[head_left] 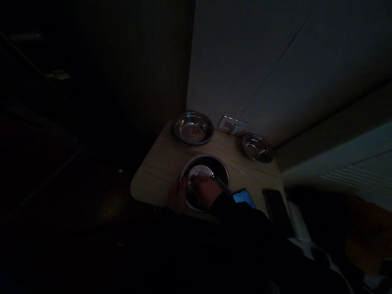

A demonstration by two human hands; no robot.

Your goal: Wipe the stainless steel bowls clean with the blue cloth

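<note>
The scene is very dark. A steel bowl (214, 163) with pale, whitish contents sits on a small light wooden table (159, 167). My left hand (177, 196) grips the bowl's near left rim. My right hand (206, 188) is inside the bowl, fingers closed around a thin utensil whose handle (223, 185) sticks out to the right. The utensil's tip is hidden in the contents.
An empty steel bowl (192, 129) stands at the table's back left, and a smaller steel dish (257, 148) at the back right. A wall socket (232, 124) is between them. A lit phone (244, 197) and a dark phone (277, 204) lie at the near right.
</note>
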